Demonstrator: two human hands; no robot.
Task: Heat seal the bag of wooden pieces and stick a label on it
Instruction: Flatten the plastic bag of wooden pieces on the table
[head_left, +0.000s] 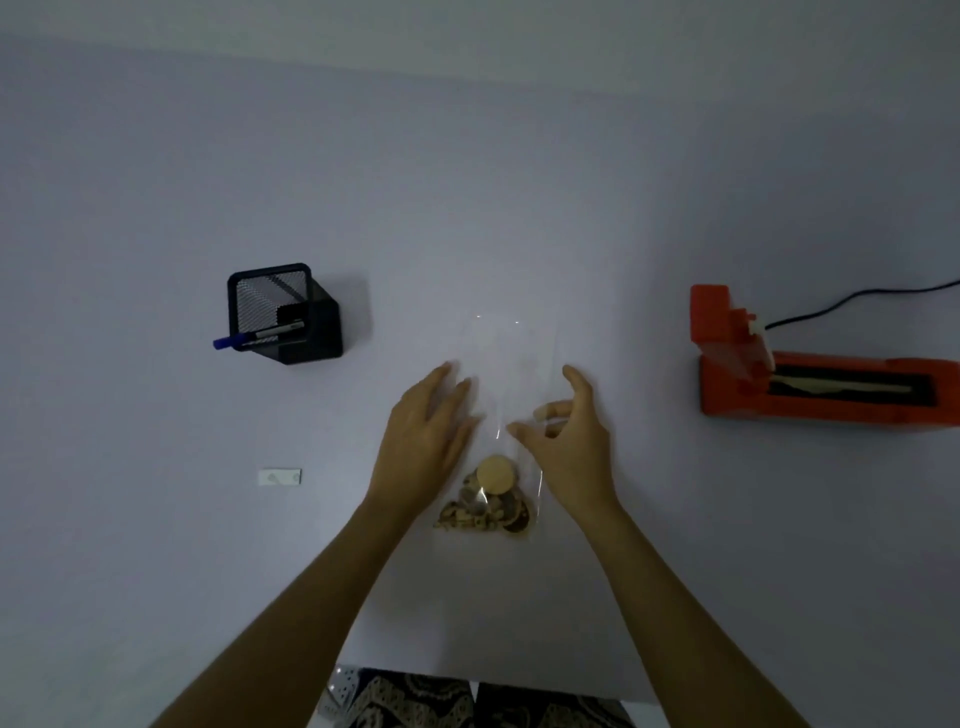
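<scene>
Head view: clear bag (511, 374) barely visible; heat sealer (810, 384) cropped right

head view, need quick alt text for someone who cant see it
Two hands, left hand and right hand, flank a clear bag of wooden pieces on a white table. Sealer at right; pen holder and label at left.
</scene>
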